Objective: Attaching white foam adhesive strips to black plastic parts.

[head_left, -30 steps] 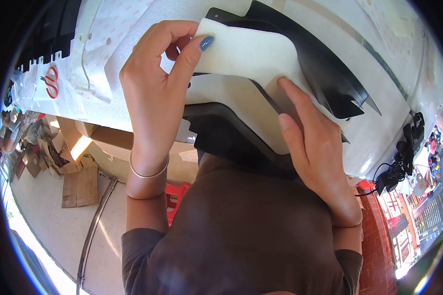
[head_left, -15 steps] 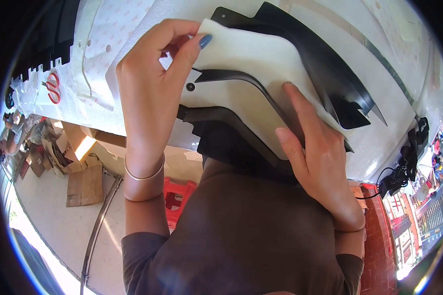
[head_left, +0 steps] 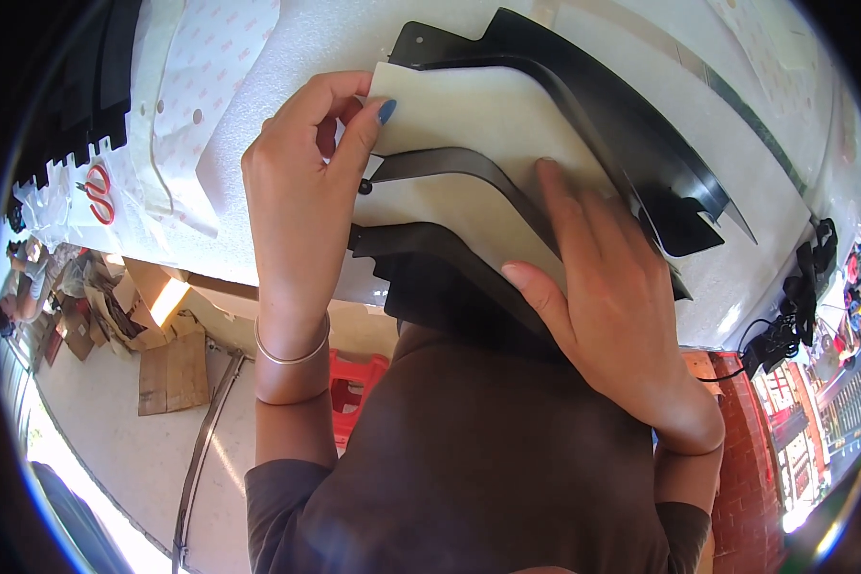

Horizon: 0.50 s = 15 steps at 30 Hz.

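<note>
A curved black plastic part (head_left: 603, 86) lies on the table before me, with a raised black rib (head_left: 450, 165) across it. A cream felt-like pad (head_left: 478, 107) sits in the recess above the rib, and a second cream pad (head_left: 440, 206) lies below it. My left hand (head_left: 301, 158) pinches the upper pad's left end between thumb and fingers. My right hand (head_left: 617, 297) rests with fingers stretched over the right side of the pads and rib, its forefinger on the upper pad. The right ends of the pads are hidden beneath that hand.
Red-handled scissors (head_left: 98, 194) lie on the table at the left, beside a toothed black sheet (head_left: 77, 86). A bundle of black cable (head_left: 780, 340) hangs at the table's right edge. Below stand a red stool (head_left: 349, 387) and cardboard (head_left: 174, 373).
The upper pad's left end has come down and lies flatter in the recess, baring the black edge above it. My left hand has lowered with it; my right hand's fingers are laid flatter.
</note>
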Each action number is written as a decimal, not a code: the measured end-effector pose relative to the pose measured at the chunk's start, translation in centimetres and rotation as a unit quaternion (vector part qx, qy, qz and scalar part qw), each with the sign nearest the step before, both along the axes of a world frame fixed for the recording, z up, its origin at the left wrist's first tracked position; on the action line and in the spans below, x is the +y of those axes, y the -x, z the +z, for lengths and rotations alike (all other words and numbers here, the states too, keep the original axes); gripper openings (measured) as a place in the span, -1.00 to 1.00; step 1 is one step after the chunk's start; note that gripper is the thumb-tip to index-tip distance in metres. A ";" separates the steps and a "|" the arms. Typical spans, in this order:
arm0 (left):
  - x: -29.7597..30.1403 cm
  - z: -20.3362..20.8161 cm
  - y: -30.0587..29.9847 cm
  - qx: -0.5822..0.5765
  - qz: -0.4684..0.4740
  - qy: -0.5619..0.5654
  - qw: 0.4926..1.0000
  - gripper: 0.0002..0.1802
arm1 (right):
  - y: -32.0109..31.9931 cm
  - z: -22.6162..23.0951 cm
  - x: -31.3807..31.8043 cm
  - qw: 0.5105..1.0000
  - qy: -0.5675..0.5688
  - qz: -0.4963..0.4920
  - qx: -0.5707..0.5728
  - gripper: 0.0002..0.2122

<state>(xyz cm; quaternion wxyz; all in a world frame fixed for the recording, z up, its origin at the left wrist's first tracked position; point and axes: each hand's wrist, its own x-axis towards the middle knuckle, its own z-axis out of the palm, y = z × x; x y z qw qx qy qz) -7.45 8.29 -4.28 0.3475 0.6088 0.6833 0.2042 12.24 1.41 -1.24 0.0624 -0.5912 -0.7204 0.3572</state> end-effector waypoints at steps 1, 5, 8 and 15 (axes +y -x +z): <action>0.0 0.0 0.0 -0.001 0.000 0.000 1.000 -0.86 | 0.0 0.1 0.1 1.000 0.000 0.000 -0.001 -0.43; 0.0 0.0 0.3 0.033 -0.031 -0.029 0.999 -0.82 | 0.2 0.1 0.0 1.000 0.008 0.004 -0.004 -0.43; 0.3 0.4 -0.1 0.043 -0.040 -0.031 0.998 -0.70 | 0.2 0.1 0.0 1.000 0.002 -0.003 -0.003 -0.42; 0.6 -0.4 0.1 0.086 -0.082 -0.061 0.991 -0.68 | 0.2 0.5 0.0 1.000 0.018 -0.012 0.006 -0.42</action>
